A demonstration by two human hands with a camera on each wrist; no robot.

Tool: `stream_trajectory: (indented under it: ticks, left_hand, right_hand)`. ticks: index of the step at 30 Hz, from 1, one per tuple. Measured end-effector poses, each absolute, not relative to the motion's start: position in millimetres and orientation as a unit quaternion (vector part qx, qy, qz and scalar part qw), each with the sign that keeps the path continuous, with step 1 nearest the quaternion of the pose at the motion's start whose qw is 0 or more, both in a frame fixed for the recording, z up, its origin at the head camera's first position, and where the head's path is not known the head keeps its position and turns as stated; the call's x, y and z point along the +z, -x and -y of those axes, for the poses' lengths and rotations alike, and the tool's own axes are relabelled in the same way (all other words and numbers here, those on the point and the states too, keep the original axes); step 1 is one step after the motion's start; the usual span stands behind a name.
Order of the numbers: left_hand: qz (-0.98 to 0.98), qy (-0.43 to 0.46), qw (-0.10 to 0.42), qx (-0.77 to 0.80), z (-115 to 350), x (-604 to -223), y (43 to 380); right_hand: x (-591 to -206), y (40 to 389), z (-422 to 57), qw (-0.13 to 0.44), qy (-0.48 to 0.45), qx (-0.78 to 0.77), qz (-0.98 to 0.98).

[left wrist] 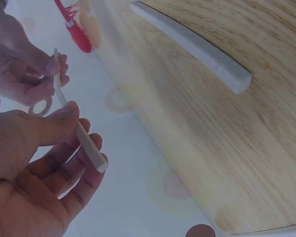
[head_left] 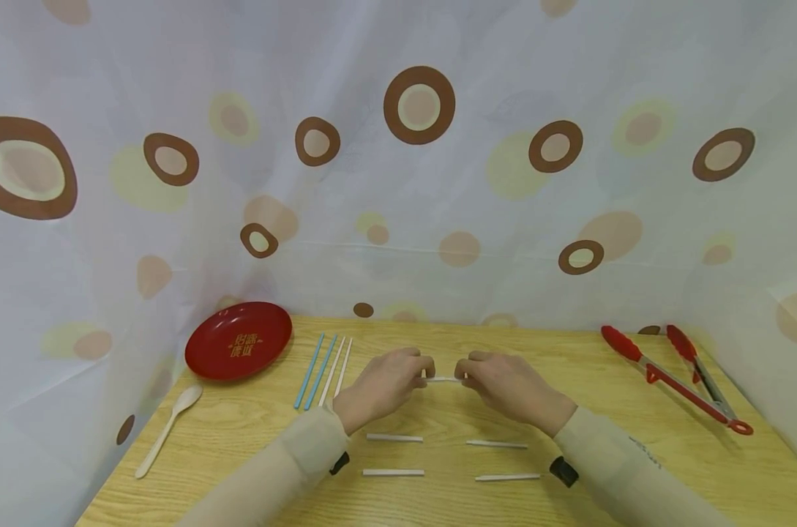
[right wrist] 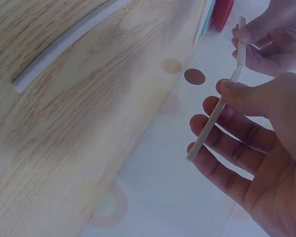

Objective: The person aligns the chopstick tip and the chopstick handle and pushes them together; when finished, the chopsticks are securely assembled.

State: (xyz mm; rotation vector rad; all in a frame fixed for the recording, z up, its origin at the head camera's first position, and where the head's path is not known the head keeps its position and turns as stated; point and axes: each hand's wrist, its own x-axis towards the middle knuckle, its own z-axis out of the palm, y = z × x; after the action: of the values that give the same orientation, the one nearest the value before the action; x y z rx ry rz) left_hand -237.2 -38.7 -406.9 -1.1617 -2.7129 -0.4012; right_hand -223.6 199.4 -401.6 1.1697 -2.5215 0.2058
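A thin white chopstick (head_left: pixel 443 379) spans the gap between both hands, above the wooden table. My left hand (head_left: pixel 388 384) pinches one half between thumb and fingers, the thicker square end resting along the fingertips in the left wrist view. The other half is pinched by my right hand (head_left: pixel 513 388), its end lying across the fingers in the right wrist view. Between the hands, the chopstick (right wrist: pixel 207 129) has a kink, with its two halves at an angle. Nearer the body lie short white stick pieces, two on the left (head_left: pixel 394 473) and two on the right (head_left: pixel 507 477).
At the back left stands a red plate (head_left: pixel 214 344) with gold characters. Two blue chopsticks (head_left: pixel 319 373) and two pale ones (head_left: pixel 332 372) lie beside it. A cream spoon (head_left: pixel 167 432) rests at the left edge, red-tipped tongs (head_left: pixel 681 388) at the right. A patterned curtain (head_left: pixel 398 197) hangs behind.
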Motion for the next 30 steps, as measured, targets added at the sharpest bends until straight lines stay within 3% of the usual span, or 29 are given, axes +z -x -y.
stream_trajectory:
  ticks: [10, 23, 30]
  left_hand:
    - [0.897, 0.412, 0.142, -0.080, 34.4, -405.3, 234.8]
    - [0.856, 0.466, 0.215, -0.063, 33.3, -413.8, 231.8]
    - [0.848, 0.473, 0.220, -0.093, 32.2, -414.3, 230.2]
  right_hand:
    - [-399.5, 221.0, -197.7, 0.220, -0.433, 0.041, 0.873]
    - [-399.1, 215.2, -194.6, 0.197, -0.442, 0.045, 0.874]
    - [-395.8, 213.5, -192.2, 0.192, -0.442, 0.049, 0.875]
